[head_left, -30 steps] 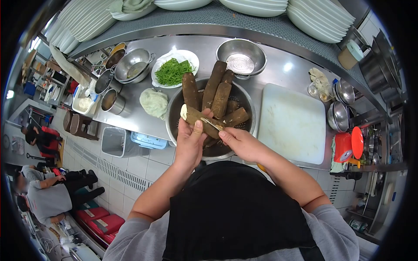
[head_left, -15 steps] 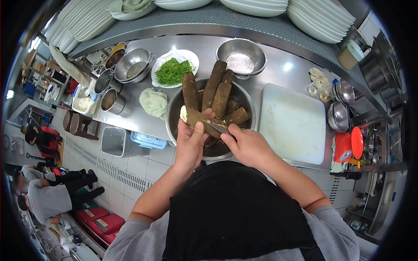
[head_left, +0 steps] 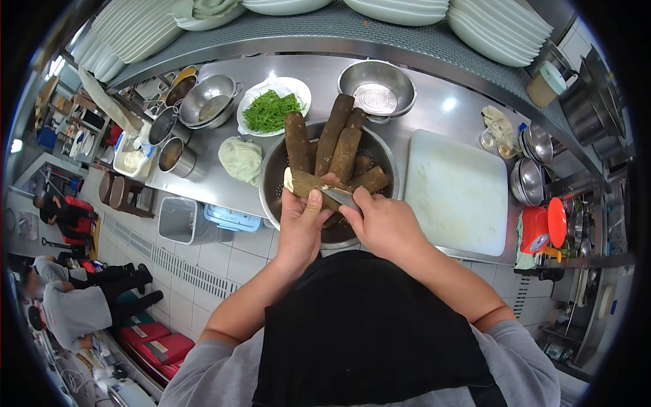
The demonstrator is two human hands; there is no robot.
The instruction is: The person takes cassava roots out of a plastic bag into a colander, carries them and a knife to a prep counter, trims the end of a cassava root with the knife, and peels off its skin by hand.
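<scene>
My left hand [head_left: 302, 218] is closed round a thick brown root vegetable [head_left: 302, 181] that looks like a yam, with pale flesh at its left end. In my right hand [head_left: 377, 220] is a knife [head_left: 344, 197], its blade lying against the root's skin near the right part. Both hands are over the near side of a metal colander bowl [head_left: 395, 169]. Several more unpeeled brown roots [head_left: 332, 132] stand and lean in that bowl, their ends over its far rim. My fingers hide the knife's handle.
A white cutting board [head_left: 458, 193] lies to the right. Beyond the bowl are an empty metal bowl [head_left: 352, 80] and a plate of green shreds [head_left: 272, 112]. A crumpled cloth [head_left: 239, 161] lies left. Plates stack on the shelf [head_left: 298, 42]; a grey bin [head_left: 178, 220] stands below.
The knife blade has shifted slightly and turned more of its flat side to view. My right hand has moved a little left and down. The left hand still grips the root.
</scene>
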